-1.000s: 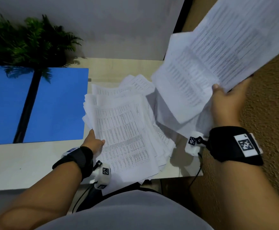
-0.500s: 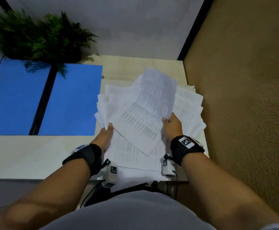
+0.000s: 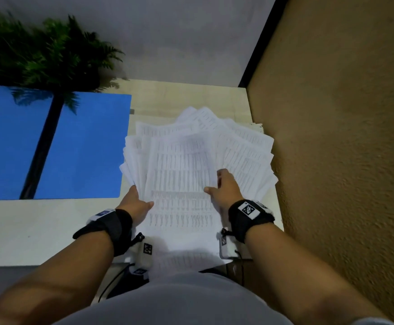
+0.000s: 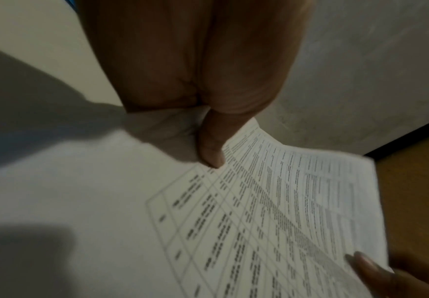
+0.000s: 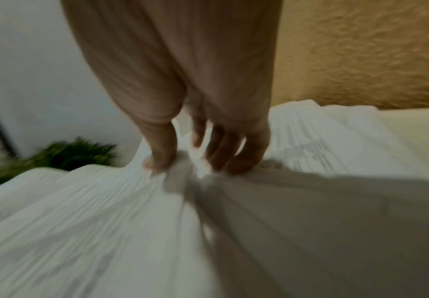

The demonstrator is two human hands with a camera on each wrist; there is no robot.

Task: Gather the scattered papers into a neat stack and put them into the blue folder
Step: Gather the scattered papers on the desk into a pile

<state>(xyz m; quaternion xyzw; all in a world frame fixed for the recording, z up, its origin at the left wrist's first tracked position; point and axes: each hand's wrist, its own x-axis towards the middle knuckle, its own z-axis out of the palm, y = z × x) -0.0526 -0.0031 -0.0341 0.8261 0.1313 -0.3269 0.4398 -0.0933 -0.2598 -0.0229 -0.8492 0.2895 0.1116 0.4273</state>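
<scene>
Both forearms reach forward from the bottom of the head view, bare, each with a black strap round the wrist and a small white camera unit slung beneath it; the left hand (image 3: 137,202) lies palm-down and turned slightly inward, its thumb stretched toward the right, its fingers slipped out of sight under a sheet's edge; in the left wrist view the thumb presses down on top of the sheet, pinching it; the right hand (image 3: 224,187) sits a little farther forward, thumb splayed to the left, fingers (image 5: 223,149) spread and only slightly bent, tips pressing downward; the right wrist view is blurred.
</scene>
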